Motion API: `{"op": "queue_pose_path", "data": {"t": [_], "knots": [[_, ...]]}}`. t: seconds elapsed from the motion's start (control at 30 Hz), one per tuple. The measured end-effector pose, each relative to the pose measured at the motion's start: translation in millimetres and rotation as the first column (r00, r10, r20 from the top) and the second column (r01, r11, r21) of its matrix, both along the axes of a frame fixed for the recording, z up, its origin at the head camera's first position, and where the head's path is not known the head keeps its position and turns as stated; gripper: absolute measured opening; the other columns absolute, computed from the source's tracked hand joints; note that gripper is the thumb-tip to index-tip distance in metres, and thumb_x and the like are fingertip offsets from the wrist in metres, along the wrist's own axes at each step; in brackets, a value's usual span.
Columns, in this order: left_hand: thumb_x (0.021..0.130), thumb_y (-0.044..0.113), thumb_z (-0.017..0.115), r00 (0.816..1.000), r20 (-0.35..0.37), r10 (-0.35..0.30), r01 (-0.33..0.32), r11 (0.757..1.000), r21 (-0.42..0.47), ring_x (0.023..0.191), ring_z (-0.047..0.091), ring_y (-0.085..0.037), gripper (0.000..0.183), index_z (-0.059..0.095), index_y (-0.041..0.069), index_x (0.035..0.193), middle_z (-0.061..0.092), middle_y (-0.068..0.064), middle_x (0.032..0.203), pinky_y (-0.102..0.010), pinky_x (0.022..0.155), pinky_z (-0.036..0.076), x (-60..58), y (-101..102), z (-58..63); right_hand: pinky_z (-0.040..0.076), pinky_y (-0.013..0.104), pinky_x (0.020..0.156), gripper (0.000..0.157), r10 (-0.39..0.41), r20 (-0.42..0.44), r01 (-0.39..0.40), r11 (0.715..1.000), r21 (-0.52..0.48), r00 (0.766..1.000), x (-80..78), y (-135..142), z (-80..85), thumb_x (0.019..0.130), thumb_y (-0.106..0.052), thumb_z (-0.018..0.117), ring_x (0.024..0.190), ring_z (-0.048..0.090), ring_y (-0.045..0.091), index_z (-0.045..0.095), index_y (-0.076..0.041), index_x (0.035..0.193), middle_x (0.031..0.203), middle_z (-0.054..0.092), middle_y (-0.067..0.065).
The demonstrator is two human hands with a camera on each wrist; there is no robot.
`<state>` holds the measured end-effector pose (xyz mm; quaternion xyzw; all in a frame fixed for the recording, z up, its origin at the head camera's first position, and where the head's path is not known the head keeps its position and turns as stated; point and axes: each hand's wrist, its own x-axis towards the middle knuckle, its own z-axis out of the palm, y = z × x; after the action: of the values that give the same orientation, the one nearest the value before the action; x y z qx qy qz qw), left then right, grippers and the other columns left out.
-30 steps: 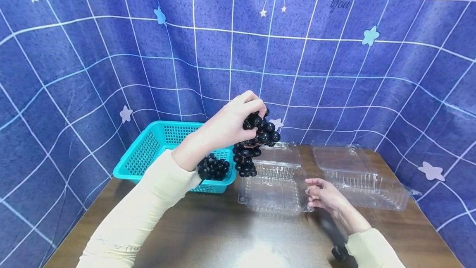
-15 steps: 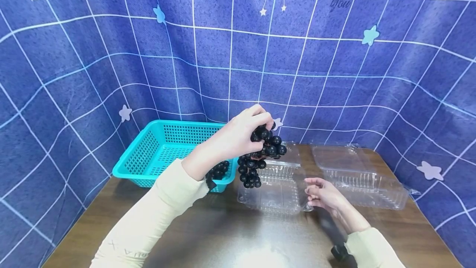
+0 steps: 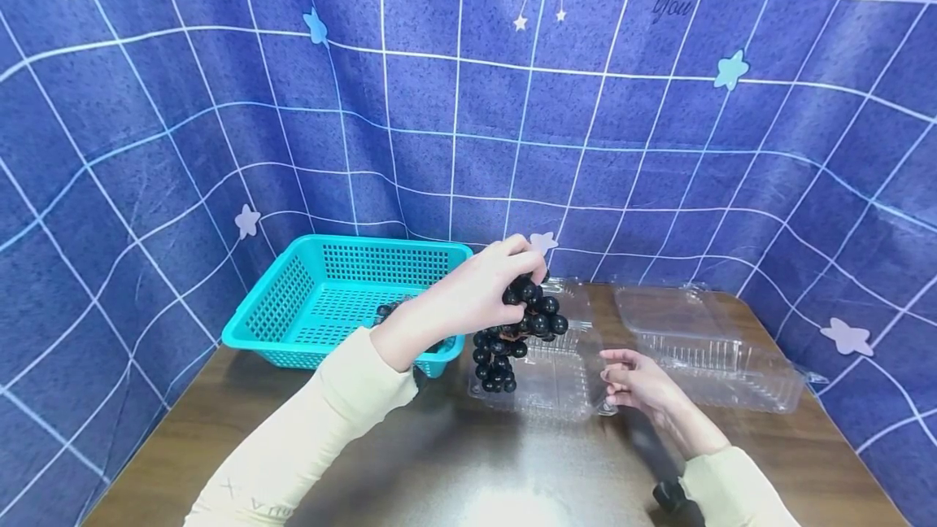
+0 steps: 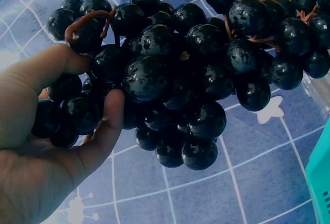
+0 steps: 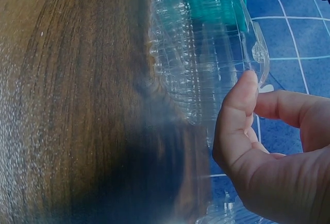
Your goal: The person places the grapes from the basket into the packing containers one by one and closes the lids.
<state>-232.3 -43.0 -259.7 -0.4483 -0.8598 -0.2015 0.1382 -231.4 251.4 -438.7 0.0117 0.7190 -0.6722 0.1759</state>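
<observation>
My left hand [image 3: 490, 287] grips a bunch of black grapes [image 3: 538, 315] from above. The bunch hangs over the left part of an open clear plastic clamshell container [image 3: 556, 385] on the table. Close up in the left wrist view, thumb and fingers curl round the grapes [image 4: 175, 80] near a brown stem [image 4: 90, 20]. My right hand [image 3: 644, 389] is at the container's right side. In the right wrist view its thumb and index finger pinch the rim of the clear container [image 5: 206, 74]. More grapes [image 3: 388, 310] lie in the basket, mostly hidden behind my left forearm.
A turquoise plastic basket [image 3: 293, 352] stands at the left. Another open clear clamshell container [image 3: 754, 381] sits on the right of the wooden table [image 3: 439, 462]. A blue patterned curtain [image 3: 586, 120] surrounds the back and sides.
My left hand has lowered the grapes and brought them slightly right, closer over the clear container. My right hand has stayed in place at its rim.
</observation>
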Motion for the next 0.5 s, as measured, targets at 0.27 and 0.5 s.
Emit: {"op": "queue_pose_path", "data": {"t": [0.27, 0.5], "knots": [[0.074, 0.008, 0.071, 0.999, 0.019, 0.044, -0.043, 0.998, -0.053, 0.085, 0.047, -0.014, 0.032, 0.053, 0.018, 0.099, 0.045, 0.003, 0.098, -0.024, 0.071, 0.043, -1.3, 2, -14.4, 0.053, 0.023, 0.063, 0.056, -0.009, 0.0, 0.009, 1.0, 0.009, 1.0, -0.1, -1, -0.5, 0.088, 0.004, 0.05, 0.066, 0.053, 0.008, 0.024, 0.012, 0.137, 0.09, 0.056, 0.007], [0.073, 0.008, 0.071, 0.998, 0.031, 0.05, -0.048, 0.997, -0.066, 0.083, 0.046, -0.015, 0.033, 0.052, 0.019, 0.098, 0.045, 0.004, 0.099, -0.026, 0.071, 0.042, -5.3, 3, -25.1, 0.053, 0.022, 0.063, 0.056, -0.016, -0.003, 0.016, 1.0, 0.009, 1.0, -1.0, 0, -2.4, 0.087, 0.004, 0.05, 0.067, 0.053, 0.008, 0.024, 0.012, 0.137, 0.093, 0.055, 0.008]]}}
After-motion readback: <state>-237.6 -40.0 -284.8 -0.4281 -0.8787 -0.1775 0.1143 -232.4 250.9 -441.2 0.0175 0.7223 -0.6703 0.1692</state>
